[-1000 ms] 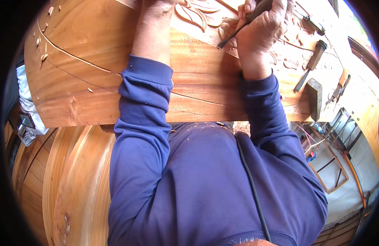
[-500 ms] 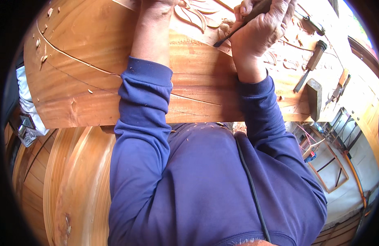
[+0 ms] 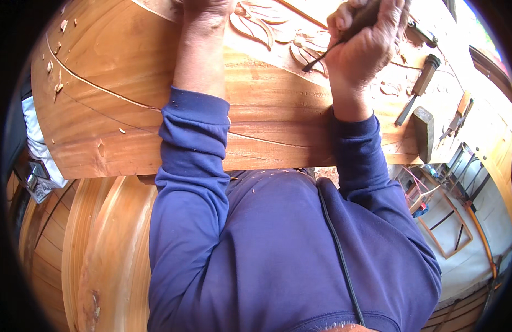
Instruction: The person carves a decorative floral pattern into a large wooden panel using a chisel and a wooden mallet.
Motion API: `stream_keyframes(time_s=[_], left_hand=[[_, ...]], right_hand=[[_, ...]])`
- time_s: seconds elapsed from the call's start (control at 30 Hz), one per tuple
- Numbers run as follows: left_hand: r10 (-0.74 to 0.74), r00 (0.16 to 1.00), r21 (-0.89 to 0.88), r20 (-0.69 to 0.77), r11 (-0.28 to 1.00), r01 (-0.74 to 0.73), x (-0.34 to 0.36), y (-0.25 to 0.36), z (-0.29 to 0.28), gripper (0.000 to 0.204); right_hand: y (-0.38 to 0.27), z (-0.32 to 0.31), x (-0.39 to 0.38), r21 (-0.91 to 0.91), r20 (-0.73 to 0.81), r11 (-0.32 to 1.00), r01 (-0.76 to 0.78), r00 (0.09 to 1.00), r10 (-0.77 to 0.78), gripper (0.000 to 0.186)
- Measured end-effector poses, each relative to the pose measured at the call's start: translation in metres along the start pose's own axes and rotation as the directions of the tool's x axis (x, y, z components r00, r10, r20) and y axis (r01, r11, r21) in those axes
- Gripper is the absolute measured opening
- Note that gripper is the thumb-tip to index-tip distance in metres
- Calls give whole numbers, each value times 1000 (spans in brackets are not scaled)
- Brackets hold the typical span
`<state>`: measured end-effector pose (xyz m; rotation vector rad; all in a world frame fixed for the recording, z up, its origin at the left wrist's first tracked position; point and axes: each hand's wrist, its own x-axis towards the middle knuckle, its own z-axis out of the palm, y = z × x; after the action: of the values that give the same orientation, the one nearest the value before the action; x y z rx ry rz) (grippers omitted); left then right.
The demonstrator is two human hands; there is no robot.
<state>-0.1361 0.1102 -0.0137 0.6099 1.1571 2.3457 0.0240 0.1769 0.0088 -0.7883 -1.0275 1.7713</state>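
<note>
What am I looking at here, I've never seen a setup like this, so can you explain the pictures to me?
There is no machine here, just a person with two bare hands and blue sleeves. Everything is seen from the left one of two cameras worn on the head, looking down; its wide lens bends straight edges.

Before the person is a large wooden board with carved leaves. On it lie wood chips, a chisel and a grey block.

The right hand grips a dark tool with a thin shaft. The left hand is mostly cut off by the top edge, so I can't tell what it holds.
</note>
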Motion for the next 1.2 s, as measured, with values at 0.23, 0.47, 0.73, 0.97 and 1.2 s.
stream_keyframes(time_s=[0.23,0.47,0.73,0.97,1.2], left_hand=[[19,1000,-81,15,997,-18,-4,7,3,78],[-48,996,-1,-70,999,48,0,5,6,81],[-29,998,13,-64,999,30,2,9,2,83],[-70,995,31,-65,997,72,3,3,1,84],[-13,1000,-86,8,996,13,0,6,6,84]], right_hand=[[10,13,-1,-68,255,989,130,961,-109,50],[3,-1,-1,-106,21,993,-48,998,51,14],[16,16,3,281,187,950,-138,979,87,32],[16,27,0,68,221,998,-18,975,2,45],[7,34,-8,-189,116,982,-9,993,32,44]])
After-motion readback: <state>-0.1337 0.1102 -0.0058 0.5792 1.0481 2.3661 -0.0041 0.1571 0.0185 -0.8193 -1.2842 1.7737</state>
